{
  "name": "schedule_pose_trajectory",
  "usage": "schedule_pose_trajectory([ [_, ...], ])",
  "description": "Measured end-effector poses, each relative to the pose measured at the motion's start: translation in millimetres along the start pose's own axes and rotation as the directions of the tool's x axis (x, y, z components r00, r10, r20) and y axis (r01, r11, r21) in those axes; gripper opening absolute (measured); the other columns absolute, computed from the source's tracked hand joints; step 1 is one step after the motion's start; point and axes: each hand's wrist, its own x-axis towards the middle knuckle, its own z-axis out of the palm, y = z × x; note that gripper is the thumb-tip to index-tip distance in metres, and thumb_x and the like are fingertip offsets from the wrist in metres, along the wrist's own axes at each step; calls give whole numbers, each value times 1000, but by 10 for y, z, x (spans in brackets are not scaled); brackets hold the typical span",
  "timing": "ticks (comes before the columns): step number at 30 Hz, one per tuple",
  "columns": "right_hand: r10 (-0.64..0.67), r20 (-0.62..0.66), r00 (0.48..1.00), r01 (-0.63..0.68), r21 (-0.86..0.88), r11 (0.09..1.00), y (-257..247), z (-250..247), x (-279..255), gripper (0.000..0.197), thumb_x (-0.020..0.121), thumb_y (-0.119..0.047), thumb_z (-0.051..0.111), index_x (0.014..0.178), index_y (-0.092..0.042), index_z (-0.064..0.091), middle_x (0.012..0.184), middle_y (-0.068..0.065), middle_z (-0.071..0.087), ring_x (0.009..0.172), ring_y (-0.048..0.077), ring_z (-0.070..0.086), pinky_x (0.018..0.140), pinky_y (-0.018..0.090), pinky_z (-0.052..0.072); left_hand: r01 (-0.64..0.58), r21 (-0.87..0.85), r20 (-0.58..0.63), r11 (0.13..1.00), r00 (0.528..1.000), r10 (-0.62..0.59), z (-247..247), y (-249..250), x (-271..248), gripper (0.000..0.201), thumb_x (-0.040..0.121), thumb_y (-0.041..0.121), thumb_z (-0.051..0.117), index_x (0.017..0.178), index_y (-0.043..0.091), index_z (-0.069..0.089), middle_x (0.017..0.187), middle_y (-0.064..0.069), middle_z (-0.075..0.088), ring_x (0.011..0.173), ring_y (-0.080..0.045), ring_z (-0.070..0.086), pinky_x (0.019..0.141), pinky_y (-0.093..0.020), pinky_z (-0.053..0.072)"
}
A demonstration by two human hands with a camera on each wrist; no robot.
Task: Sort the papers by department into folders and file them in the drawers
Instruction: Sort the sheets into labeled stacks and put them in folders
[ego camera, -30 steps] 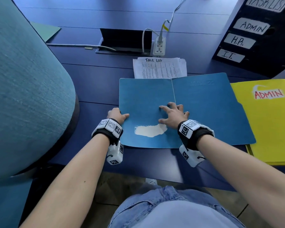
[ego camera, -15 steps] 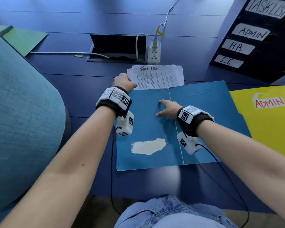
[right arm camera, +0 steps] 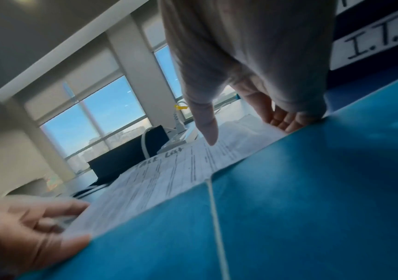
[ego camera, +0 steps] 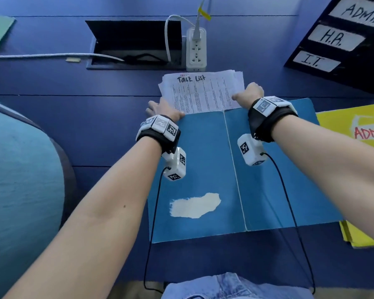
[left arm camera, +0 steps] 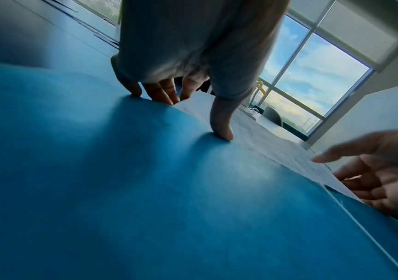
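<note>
Between the left hand (ego camera: 163, 110) and right hand (ego camera: 249, 92), both loosely spread and gripping nothing, lies a white, slightly fanned paper stack (ego camera: 203, 93) headed "Task List", its near edge overlapping the open blue folder (ego camera: 203, 165).

The right hand (ego camera: 249, 91) is off the open blue folder (ego camera: 203, 160) now and sits at the far right corner of the paper stack (ego camera: 203, 91), thumb on the top sheet. The left hand (ego camera: 162, 110) has shifted to the stack's near left corner, fingers at the edge. Both wrists lie farther from the person than before.
</note>
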Motion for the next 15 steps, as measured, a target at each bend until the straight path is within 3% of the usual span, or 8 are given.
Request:
schedule_pose_trajectory([
  [3,49,23,999,-50,74,996,12,29,90,55,81,-30,67,126,-5,47,131,12,51,117,28,51,92,31,41,-22,-22,-30,1000,999,22,136,-5,-24,69,76,33,71,131,14,34,134,-12,27,126,-33,28,105,-43,26],
  [7,50,106,993,-74,228,971,77,42,78,60,68,-29,79,118,-5,58,116,6,63,106,25,60,93,30,47,-46,1,-65,999,997,46,256,-42,-53,71,75,31,73,131,18,32,132,-11,28,122,-33,32,104,-42,28],
  [9,-2,150,989,-39,275,961,111,56,62,55,65,-20,81,113,-2,62,113,9,65,106,25,61,95,34,48,-52,12,-78,999,996,53,280,-59,-40,70,75,30,73,130,18,32,131,-10,28,121,-31,33,103,-40,28],
  [11,-76,193,978,2,357,934,123,44,-22,37,73,-2,73,109,-1,63,113,11,65,106,24,61,95,32,47,-60,29,-81,998,995,62,299,-62,-49,70,75,30,73,130,16,32,130,-10,28,120,-30,32,102,-39,29],
  [13,-128,164,978,42,448,893,149,38,-84,28,75,5,69,97,-11,65,108,7,67,103,22,62,95,36,49,-77,32,-96,997,992,80,337,-71,-64,73,74,30,74,131,14,31,129,-11,28,119,-30,31,101,-39,30],
  [15,-162,48,986,116,511,852,136,28,-158,26,73,0,71,91,-19,66,103,2,69,99,21,64,91,37,51,-76,10,-111,997,991,76,376,-96,-104,82,72,30,76,135,12,26,130,-12,27,121,-31,29,102,-40,29],
])
